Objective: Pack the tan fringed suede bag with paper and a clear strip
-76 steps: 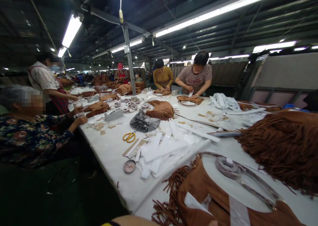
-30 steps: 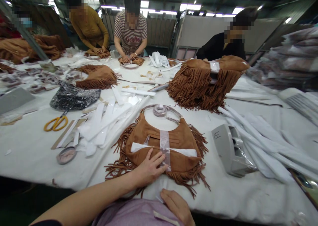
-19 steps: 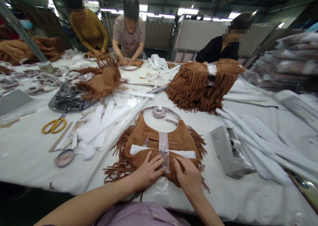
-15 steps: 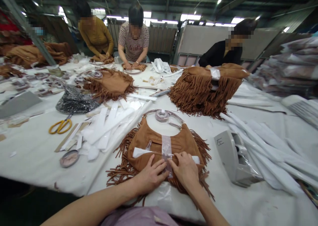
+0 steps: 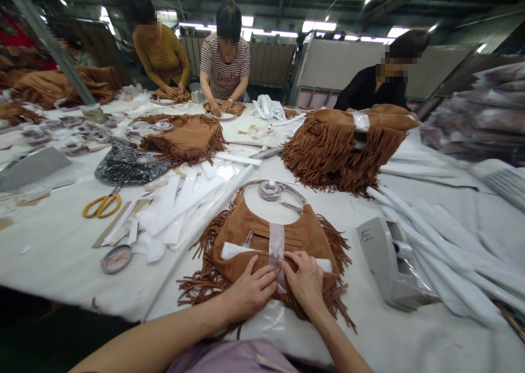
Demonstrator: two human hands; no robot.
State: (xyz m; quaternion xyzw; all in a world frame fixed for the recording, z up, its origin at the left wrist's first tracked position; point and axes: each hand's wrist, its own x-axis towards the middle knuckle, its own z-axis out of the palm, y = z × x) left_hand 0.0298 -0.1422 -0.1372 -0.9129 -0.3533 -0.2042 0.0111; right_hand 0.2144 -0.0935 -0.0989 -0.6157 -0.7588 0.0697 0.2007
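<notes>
A brown fringed shoulder bag (image 5: 298,237) lies on the tabletop (image 5: 57,263) in front of the person, its handle curving away. The left hand (image 5: 251,289) rests on the bag's lower part, fingers slightly spread, just left of a clear plastic strip (image 5: 276,235) that crosses the bag. The right hand (image 5: 307,279) bends its fingers over the bag's edge beside the strip; whether it pinches anything, I cannot tell. A grey tape dispenser (image 5: 383,261) stands near, to the right.
</notes>
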